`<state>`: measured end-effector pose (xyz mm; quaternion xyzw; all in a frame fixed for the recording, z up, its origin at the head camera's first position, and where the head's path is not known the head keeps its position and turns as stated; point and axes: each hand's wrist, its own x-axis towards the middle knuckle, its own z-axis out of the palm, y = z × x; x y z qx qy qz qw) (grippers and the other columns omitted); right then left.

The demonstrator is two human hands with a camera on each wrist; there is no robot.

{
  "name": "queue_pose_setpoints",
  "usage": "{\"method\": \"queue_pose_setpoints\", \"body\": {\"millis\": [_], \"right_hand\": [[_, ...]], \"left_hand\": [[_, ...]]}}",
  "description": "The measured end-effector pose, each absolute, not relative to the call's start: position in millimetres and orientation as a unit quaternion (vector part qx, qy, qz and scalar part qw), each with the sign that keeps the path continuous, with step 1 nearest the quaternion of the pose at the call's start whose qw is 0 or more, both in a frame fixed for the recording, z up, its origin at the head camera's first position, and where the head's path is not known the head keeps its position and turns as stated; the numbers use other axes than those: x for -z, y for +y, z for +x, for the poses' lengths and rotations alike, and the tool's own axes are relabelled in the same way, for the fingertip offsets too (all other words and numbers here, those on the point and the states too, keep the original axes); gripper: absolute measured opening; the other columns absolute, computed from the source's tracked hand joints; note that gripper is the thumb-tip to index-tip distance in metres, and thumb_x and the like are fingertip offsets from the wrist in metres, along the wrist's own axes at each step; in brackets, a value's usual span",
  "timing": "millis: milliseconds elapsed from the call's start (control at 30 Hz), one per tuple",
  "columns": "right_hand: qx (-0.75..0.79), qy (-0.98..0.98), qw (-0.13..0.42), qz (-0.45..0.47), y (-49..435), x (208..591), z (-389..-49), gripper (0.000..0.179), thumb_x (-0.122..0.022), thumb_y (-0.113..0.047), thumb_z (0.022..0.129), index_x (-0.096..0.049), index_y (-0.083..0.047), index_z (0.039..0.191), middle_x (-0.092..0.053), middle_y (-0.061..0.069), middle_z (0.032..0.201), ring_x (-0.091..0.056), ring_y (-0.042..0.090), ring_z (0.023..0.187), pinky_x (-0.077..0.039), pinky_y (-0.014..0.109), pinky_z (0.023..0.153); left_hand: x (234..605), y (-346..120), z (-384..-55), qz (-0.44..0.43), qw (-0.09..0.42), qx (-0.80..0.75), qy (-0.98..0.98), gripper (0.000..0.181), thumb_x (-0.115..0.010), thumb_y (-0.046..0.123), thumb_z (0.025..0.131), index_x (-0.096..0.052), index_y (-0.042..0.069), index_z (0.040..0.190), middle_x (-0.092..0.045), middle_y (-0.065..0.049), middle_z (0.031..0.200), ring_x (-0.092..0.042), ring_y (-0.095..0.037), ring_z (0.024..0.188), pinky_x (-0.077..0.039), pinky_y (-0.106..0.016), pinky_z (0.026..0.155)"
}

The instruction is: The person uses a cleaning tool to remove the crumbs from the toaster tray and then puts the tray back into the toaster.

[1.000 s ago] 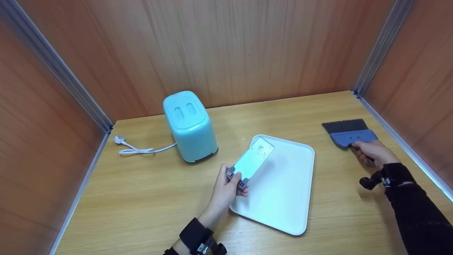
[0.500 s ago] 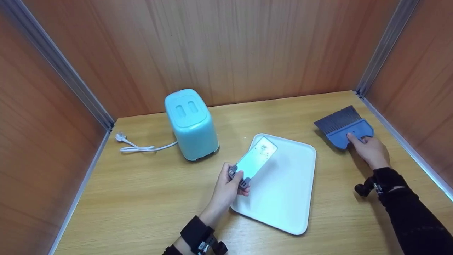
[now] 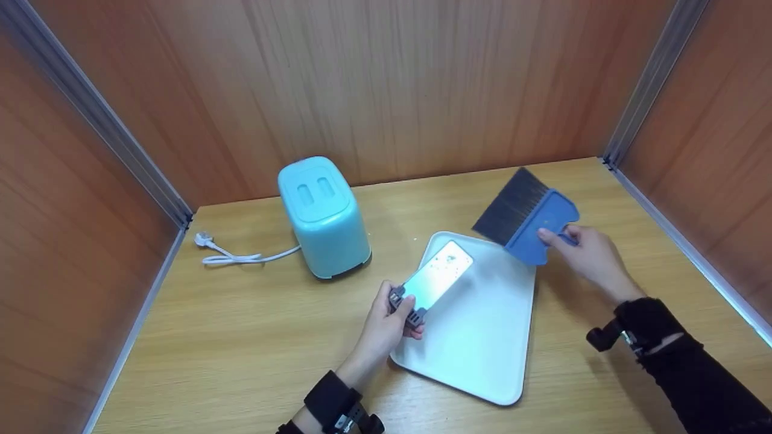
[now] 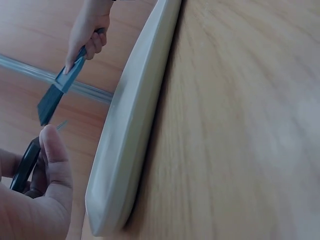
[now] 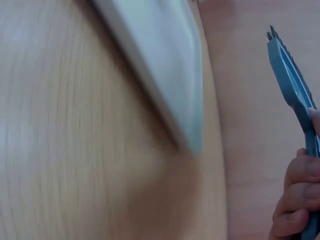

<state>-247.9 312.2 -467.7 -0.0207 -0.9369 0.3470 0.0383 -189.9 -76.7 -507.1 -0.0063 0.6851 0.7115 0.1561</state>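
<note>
My left hand point(image 3: 386, 322) grips the dark grey slotted end of a narrow, shiny crumb tray point(image 3: 435, 277), thumb on top. Small specks lie near the tray's far end, which points up and to the right. Beneath it is a white rectangular serving tray point(image 3: 476, 355) on the table. My right hand point(image 3: 594, 256) holds a blue hand brush point(image 3: 540, 226) with wide dark bristles, raised over the serving tray's far right corner. The bristles point up and left, apart from the crumb tray. In the right wrist view, fingers curl round the brush handle point(image 5: 311, 142).
A light blue toaster point(image 3: 325, 223) stands at the back left, its white cord and plug point(image 3: 232, 258) lying beside it. A few pale crumbs dot the table behind the serving tray. Wooden walls point(image 3: 422, 90) enclose the table at the back and both sides.
My right hand has lifted the brush from the table's right side and carried it left to the serving tray's corner, turning its bristles. The left hand with the crumb tray has barely moved.
</note>
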Motion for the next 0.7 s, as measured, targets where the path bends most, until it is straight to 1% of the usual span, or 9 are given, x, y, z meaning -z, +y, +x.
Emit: {"method": "queue_pose_setpoints", "body": {"millis": [100,167,233,300,333,433,467,500,700], "right_hand": [[-0.353,-0.935,0.028,0.004,286,459,-240,0.062,-0.057,-0.069,0.103,-0.056,-0.009,0.088,-0.051,0.003,0.08,-0.052,0.022,0.076,-0.039,0.029,0.065],[-0.356,-0.934,0.016,0.018,271,453,-234,0.062,-0.058,-0.069,0.102,-0.064,-0.007,0.097,-0.063,0.008,0.091,-0.058,0.024,0.085,-0.043,0.031,0.072],[-0.36,-0.932,0.006,0.031,257,449,-228,0.063,-0.06,-0.069,0.101,-0.071,-0.007,0.105,-0.07,0.011,0.102,-0.061,0.025,0.091,-0.045,0.033,0.076],[-0.36,-0.932,0.001,0.04,245,447,-223,0.061,-0.062,-0.068,0.1,-0.071,-0.007,0.104,-0.07,0.01,0.098,-0.061,0.024,0.088,-0.046,0.032,0.074],[-0.36,-0.932,0.0,0.045,239,446,-221,0.06,-0.064,-0.067,0.1,-0.071,-0.008,0.101,-0.068,0.008,0.092,-0.061,0.023,0.085,-0.045,0.031,0.072],[-0.341,-0.938,0.008,0.058,225,448,-218,0.055,-0.067,-0.064,0.099,-0.064,-0.01,0.088,-0.05,0.001,0.075,-0.055,0.02,0.073,-0.04,0.027,0.065],[-0.331,-0.942,0.013,0.061,221,449,-217,0.055,-0.068,-0.064,0.099,-0.062,-0.011,0.086,-0.044,0.0,0.073,-0.052,0.019,0.07,-0.038,0.027,0.063],[-0.322,-0.944,0.017,0.064,218,450,-217,0.054,-0.068,-0.063,0.099,-0.061,-0.011,0.084,-0.041,-0.001,0.071,-0.051,0.019,0.069,-0.038,0.027,0.062],[-0.282,-0.956,0.034,0.076,208,456,-212,0.054,-0.07,-0.063,0.098,-0.061,-0.012,0.084,-0.04,-0.001,0.069,-0.05,0.017,0.065,-0.034,0.027,0.061]], "left_hand": [[508,-77,-190,0.008,0.152,-0.715,0.682,0.015,-0.05,0.015,0.114,-0.042,0.006,0.123,-0.066,-0.012,0.091,-0.07,-0.018,0.071,-0.064,-0.029,0.065],[508,-77,-190,0.013,0.151,-0.716,0.681,0.015,-0.05,0.014,0.114,-0.042,0.006,0.123,-0.066,-0.012,0.09,-0.07,-0.018,0.071,-0.064,-0.029,0.064],[508,-76,-190,0.017,0.15,-0.716,0.681,0.014,-0.05,0.013,0.114,-0.042,0.005,0.122,-0.066,-0.012,0.089,-0.07,-0.018,0.07,-0.064,-0.029,0.063],[508,-76,-189,0.021,0.152,-0.715,0.682,0.013,-0.05,0.013,0.114,-0.042,0.005,0.121,-0.067,-0.012,0.089,-0.069,-0.018,0.07,-0.063,-0.029,0.063],[508,-77,-189,0.023,0.152,-0.713,0.684,0.014,-0.051,0.013,0.114,-0.042,0.005,0.121,-0.067,-0.013,0.089,-0.069,-0.018,0.07,-0.063,-0.029,0.063],[505,-77,-190,0.02,0.161,-0.707,0.688,0.014,-0.051,0.015,0.114,-0.043,0.007,0.121,-0.068,-0.013,0.091,-0.07,-0.018,0.072,-0.064,-0.029,0.065],[504,-77,-191,0.021,0.163,-0.706,0.689,0.014,-0.051,0.016,0.114,-0.043,0.007,0.121,-0.068,-0.013,0.091,-0.07,-0.018,0.072,-0.064,-0.029,0.066],[503,-77,-191,0.021,0.165,-0.704,0.691,0.014,-0.052,0.016,0.114,-0.043,0.008,0.122,-0.068,-0.013,0.091,-0.07,-0.018,0.072,-0.064,-0.029,0.067],[500,-75,-191,0.029,0.164,-0.7,0.694,0.016,-0.052,0.015,0.114,-0.043,0.007,0.124,-0.068,-0.012,0.092,-0.07,-0.018,0.071,-0.065,-0.031,0.068]]}}
